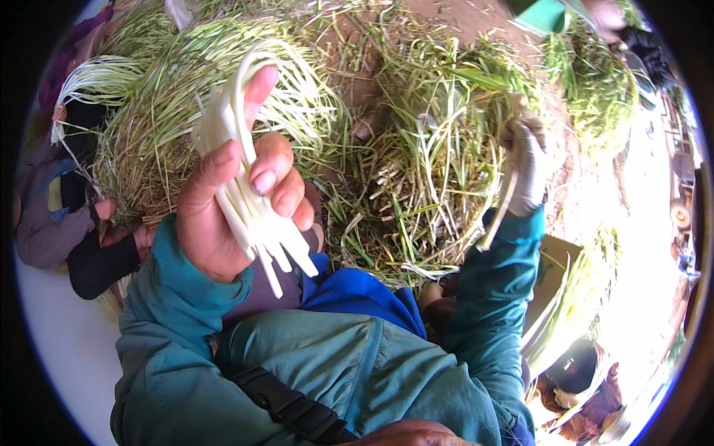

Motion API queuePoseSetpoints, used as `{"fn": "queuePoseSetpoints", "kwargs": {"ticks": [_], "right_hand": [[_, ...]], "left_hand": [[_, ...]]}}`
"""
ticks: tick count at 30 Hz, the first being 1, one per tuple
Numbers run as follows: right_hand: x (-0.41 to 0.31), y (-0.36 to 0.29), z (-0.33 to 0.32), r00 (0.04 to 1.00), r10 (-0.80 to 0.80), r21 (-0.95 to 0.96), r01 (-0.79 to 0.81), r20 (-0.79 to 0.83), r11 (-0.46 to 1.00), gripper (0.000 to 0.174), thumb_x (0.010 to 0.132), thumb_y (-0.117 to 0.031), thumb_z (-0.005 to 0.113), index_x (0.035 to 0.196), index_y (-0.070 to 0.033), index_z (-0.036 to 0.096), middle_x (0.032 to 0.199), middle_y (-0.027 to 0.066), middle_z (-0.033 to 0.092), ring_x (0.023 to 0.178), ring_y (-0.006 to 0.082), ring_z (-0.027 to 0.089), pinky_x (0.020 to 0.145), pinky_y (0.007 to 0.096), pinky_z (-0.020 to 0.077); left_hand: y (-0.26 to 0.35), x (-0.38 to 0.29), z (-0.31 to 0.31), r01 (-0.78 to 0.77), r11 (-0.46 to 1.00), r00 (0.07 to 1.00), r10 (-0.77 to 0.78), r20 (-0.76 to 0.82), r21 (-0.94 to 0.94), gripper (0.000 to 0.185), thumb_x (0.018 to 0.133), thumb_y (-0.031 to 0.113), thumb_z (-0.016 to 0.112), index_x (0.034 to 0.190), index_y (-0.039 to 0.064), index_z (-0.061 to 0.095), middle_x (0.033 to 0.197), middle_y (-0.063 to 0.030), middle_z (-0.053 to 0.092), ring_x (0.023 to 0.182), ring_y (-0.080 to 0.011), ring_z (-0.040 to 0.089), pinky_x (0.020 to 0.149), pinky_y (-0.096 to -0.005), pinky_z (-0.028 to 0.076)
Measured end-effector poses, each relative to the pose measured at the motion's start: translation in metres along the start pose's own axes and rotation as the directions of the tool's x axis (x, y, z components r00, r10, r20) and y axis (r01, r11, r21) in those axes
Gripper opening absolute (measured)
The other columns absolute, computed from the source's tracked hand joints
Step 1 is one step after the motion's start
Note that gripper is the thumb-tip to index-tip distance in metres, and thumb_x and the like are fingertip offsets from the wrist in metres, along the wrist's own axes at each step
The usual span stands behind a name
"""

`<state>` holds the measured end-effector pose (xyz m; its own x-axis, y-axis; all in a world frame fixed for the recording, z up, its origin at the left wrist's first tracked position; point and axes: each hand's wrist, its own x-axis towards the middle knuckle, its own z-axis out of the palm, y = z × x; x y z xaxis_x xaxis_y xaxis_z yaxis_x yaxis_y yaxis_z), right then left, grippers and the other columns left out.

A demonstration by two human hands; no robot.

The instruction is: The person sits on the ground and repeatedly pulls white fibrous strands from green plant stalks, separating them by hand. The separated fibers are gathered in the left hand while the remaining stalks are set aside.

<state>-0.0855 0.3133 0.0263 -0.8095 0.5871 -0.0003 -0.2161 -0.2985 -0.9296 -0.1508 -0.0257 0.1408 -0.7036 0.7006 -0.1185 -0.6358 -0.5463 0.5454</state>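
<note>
My bare left hand (pixel 234 189) holds a small bundle of pale, whitish-green plant stalks (pixel 245 209), raised in front of my chest. Their cut-looking ends fan out below the palm, while the upper part bends over behind my forefinger. Out to the right, my right hand (pixel 527 156) wears a whitish glove with dirty fingers. A single pale stalk (pixel 502 209) runs through its grip, with its lower end hanging beside my sleeve; the fingers are blurred. On the ground between my hands lies a loose heap of green and yellowed stalks and leaves (pixel 424 167).
A large pile of long stalks (pixel 167 122) spreads at the left, where other people's hands (pixel 105 209) work. More greens (pixel 597 95) lie at the far right. A cardboard box (pixel 552 267) stands by my right arm, near more stalks (pixel 585 295). Another person (pixel 580 384) is at the lower right.
</note>
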Motion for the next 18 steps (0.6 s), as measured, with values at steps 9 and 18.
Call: {"fn": "queuePoseSetpoints", "kwargs": {"ticks": [9,18], "right_hand": [[-0.119,-0.115,0.006,0.928,-0.294,-0.032,0.295,-0.229,0.955,0.04,0.081,-0.003,0.054,0.119,0.001,0.04,0.081,0.007,0.054,0.067,0.0098,0.049,0.06,0.0195,0.0403],[-0.2,-0.066,-0.004,0.889,0.458,0.348,-0.432,0.008,0.832,0.028,0.089,-0.023,0.048,0.11,-0.006,0.055,0.067,-0.0043,0.04,0.046,0.003,0.028,0.039,0.0171,0.0221]], "left_hand": [[-0.002,-0.031,0.02,0.02,0.998,0.98,-0.01,0.198,-0.051,0.063,0.089,0.021,0.047,0.139,0.012,0.01,0.068,-0.0005,0.039,0.047,-0.0083,0.04,0.046,-0.0263,0.039],[-0.027,-0.033,0.012,0.142,0.986,0.981,-0.128,0.145,-0.09,0.029,0.081,0.018,0.059,0.106,0.007,0.05,0.071,0.0009,0.045,0.06,-0.0118,0.046,0.057,-0.0305,0.038]]}}
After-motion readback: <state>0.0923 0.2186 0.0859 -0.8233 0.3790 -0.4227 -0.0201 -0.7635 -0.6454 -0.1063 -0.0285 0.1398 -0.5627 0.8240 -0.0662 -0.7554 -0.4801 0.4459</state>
